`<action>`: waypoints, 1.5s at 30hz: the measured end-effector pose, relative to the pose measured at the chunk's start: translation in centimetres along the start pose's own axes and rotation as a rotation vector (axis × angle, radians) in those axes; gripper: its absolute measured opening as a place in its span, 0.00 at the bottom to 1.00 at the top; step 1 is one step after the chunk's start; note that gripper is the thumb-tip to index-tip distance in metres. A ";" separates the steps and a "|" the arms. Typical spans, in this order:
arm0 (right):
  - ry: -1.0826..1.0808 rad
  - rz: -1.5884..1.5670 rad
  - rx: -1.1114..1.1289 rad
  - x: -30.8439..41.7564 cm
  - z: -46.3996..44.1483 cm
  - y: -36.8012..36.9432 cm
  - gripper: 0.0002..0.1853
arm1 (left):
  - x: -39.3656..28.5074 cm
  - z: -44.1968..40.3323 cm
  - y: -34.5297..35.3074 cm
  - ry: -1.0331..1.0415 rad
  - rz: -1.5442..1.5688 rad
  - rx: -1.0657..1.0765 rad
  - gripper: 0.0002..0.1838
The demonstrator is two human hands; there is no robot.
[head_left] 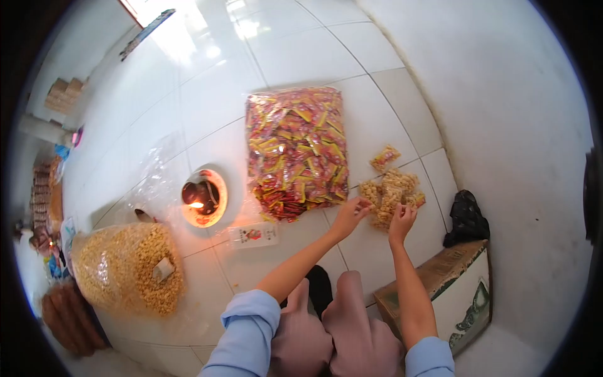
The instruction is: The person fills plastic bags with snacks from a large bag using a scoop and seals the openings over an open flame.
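Small clear packets of yellow puffed snack (pixel 392 188) lie in a pile on the tiled floor, to the right of a large bag of red and yellow sachets (pixel 297 147). At the pile's left edge is my left hand (pixel 352 217), its fingers bent, with a gap between thumb and forefinger. My right hand (pixel 402 225) is at the front of the pile with its fingertips drawn together. Whatever may be between them is too small to make out. One single packet (pixel 385 158) rests just beyond the pile.
A burning oil lamp (pixel 200 192) stands on a plate (pixel 213 221) left of the sachet bag. Nearer left sits a big open bag of loose snack (pixel 125 267). A playing card box (pixel 253 235) lies in front. On the right, a black plastic bag (pixel 467 218) touches a cardboard box (pixel 440 283) by the wall.
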State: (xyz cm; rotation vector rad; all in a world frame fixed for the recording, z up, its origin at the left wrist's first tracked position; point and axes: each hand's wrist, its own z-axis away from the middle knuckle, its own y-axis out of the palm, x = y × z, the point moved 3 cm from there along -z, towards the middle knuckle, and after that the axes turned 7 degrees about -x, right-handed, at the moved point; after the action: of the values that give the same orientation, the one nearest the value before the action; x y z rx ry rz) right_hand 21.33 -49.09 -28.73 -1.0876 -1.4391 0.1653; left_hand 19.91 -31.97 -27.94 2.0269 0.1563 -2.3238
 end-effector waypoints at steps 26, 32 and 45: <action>-0.777 -0.262 1.245 22.9 29.6 15.0 0.07 | 9.9 19.9 -36.5 -0.264 -0.304 -0.814 0.12; -0.760 -0.124 1.182 21.1 32.2 17.9 0.10 | 12.4 18.2 -36.8 -0.330 0.053 -0.558 0.11; -0.840 -0.047 1.091 21.9 32.6 17.6 0.12 | 9.8 17.2 -34.8 -0.316 -0.275 -0.713 0.06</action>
State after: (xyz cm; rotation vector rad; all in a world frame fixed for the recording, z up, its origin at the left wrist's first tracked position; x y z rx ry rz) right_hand 7.36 -8.58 -32.64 -0.0304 -1.7025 1.3208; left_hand -2.14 0.91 -33.97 1.3420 1.1159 -2.2171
